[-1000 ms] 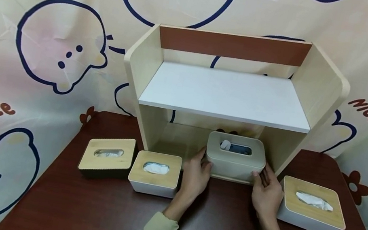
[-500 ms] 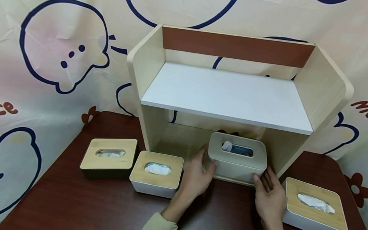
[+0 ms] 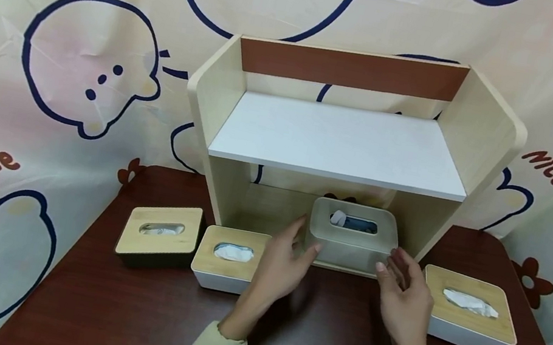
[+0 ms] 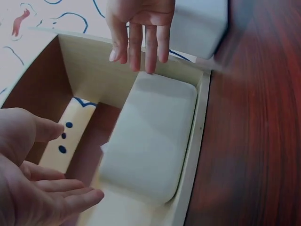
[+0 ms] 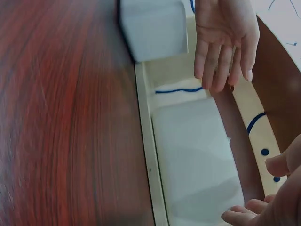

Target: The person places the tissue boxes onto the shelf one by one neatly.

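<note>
A pale grey tissue box (image 3: 350,250) with rounded corners and a slot in its lid sits on the lower level of the shelf unit (image 3: 336,174), toward its right side. Just left of the box is my left hand (image 3: 283,265), fingers extended and a gap between them and the box in the left wrist view (image 4: 47,183). My right hand (image 3: 405,297) is at the opposite end, its fingertips right at the box's side. Neither hand grips anything. In both wrist views the smooth front wall of the tissue box (image 4: 150,136) faces the camera, with the slot hidden.
On the dark wooden table (image 3: 324,341) stand a black tissue box with a wooden lid (image 3: 162,235), a white one (image 3: 230,260) beside it, and another white one (image 3: 471,311) at the right. A white board (image 3: 343,141) forms the upper level. Behind hangs a printed curtain (image 3: 71,173).
Both hands held the grey tissue box's sides earlier. The left hand has let go and drawn away to the left; the right hand's grip has loosened. The box stays in place.
</note>
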Available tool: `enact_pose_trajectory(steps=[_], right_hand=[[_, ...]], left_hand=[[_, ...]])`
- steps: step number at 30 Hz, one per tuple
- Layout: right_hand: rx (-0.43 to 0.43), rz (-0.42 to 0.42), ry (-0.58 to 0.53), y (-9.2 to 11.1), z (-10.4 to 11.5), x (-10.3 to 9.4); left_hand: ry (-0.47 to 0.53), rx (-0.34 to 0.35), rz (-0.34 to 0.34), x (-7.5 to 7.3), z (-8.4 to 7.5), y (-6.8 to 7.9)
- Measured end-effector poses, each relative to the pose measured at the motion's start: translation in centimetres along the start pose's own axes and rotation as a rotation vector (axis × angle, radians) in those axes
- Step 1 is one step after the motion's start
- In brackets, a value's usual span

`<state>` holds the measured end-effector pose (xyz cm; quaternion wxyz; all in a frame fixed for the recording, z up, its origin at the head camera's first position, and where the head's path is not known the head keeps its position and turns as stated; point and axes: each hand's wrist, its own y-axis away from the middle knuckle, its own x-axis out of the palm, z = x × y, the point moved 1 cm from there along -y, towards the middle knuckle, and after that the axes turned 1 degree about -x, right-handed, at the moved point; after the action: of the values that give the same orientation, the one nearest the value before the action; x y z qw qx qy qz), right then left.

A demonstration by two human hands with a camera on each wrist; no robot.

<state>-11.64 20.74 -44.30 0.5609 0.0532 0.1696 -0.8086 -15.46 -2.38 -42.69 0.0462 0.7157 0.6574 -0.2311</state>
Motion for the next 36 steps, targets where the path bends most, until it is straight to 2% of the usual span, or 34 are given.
enact_pose_trajectory(steps=[5,9,12,17,26,32,36], right_hand=[[-0.058,0.041,-0.035,1.0,0.6,0.8],[-0.051,0.150,-0.053,1.9,0.7,1.7],[-0.049,0.226,-0.025,2.5,0.7,2.5],[-0.103,0.283,0.034,3.3,0.6,3.7],[-0.175,0.351,0.001,4.6,1.0,7.3],[-0.166,0.402,0.028,5.2,1.3,9.5],[-0.125,0.473,0.047,5.4,1.5,10.5]], left_hand=[[-0.036,0.021,0.017,-2.0,-0.2,1.2],[-0.064,-0.003,0.002,-3.8,0.1,1.9],[-0.077,-0.028,-0.025,-5.4,0.4,2.5],[-0.078,-0.034,-0.051,-7.6,0.8,3.3],[-0.155,-0.048,-0.081,-11.5,2.1,4.7],[-0.200,-0.072,-0.123,-13.8,2.8,5.7],[-0.206,-0.134,-0.160,-15.0,3.6,6.9]])
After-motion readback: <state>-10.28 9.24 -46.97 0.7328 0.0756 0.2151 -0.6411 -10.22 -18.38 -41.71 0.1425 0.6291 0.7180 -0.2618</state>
